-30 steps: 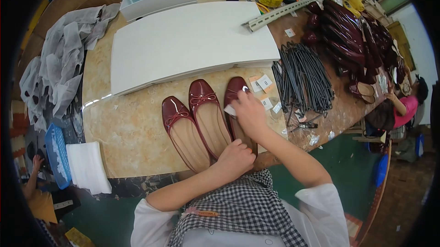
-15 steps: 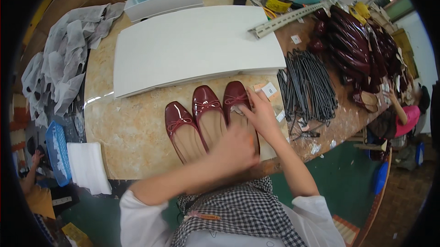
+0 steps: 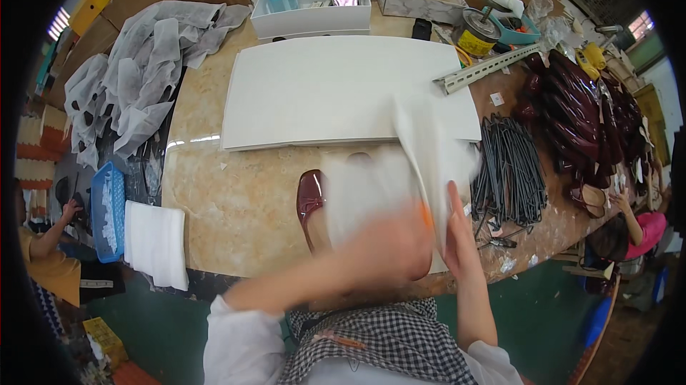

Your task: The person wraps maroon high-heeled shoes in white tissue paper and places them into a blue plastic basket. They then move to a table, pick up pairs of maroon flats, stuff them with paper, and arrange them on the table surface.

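Note:
A white sheet [image 3: 366,192], bent and smeared by motion, is raised above the table in front of me. My left hand [image 3: 400,242] reaches across from the left and grips it low down, blurred, with an orange band on a finger. At the sheet's right edge, my right hand [image 3: 462,238] holds it with long, fairly straight fingers; its thumb is hidden. Under the sheet lie dark red patent ballet flats. The left flat [image 3: 310,199] shows its toe and beige insole, while the others are mostly covered.
Behind the flats lies a large white board stack [image 3: 336,92] with a slotted metal angle bar [image 3: 489,69] on its corner. Thin dark rods [image 3: 509,170] and glossy dark red pieces [image 3: 564,113] are heaped right. A folded white cloth [image 3: 155,245] and blue basket [image 3: 108,210] sit left.
The white sheet has come in over the flats, hiding most of them. My right hand has left the right flat's toe and is at the sheet. The whole view has shifted.

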Action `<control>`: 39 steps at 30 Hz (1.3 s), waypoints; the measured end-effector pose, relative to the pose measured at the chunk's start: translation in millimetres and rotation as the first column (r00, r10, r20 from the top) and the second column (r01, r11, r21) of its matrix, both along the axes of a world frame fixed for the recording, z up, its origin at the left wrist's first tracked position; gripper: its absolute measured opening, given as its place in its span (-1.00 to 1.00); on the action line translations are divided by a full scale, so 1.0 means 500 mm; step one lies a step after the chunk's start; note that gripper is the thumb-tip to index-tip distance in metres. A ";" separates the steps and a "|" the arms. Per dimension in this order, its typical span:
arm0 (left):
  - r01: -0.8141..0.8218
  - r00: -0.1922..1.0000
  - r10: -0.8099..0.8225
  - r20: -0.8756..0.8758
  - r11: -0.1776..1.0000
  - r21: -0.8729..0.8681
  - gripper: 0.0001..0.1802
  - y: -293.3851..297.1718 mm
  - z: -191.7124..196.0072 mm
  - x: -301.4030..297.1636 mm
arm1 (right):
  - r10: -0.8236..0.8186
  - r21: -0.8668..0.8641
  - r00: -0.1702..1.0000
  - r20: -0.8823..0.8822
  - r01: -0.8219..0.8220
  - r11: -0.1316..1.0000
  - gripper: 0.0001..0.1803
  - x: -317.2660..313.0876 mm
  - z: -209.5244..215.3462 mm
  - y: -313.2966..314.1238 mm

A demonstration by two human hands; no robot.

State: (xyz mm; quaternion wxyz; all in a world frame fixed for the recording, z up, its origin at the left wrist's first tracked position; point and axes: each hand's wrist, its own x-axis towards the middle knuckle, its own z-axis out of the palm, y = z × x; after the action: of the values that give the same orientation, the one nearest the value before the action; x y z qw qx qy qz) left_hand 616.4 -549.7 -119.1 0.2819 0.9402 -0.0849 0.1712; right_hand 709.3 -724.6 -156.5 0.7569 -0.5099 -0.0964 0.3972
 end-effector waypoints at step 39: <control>-0.042 0.938 0.062 -0.340 0.997 0.066 -0.65 -0.105 -0.120 -0.134 | 0.627 -0.557 -0.019 0.779 0.439 0.705 -0.41 0.002 -0.098 0.243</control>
State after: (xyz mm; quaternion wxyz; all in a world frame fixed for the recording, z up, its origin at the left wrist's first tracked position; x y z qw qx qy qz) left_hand 549.5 -602.0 -179.3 0.2603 0.9653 -0.0148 0.0104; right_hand 710.5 -602.8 -205.4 0.1557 -0.8597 -0.4855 -0.0304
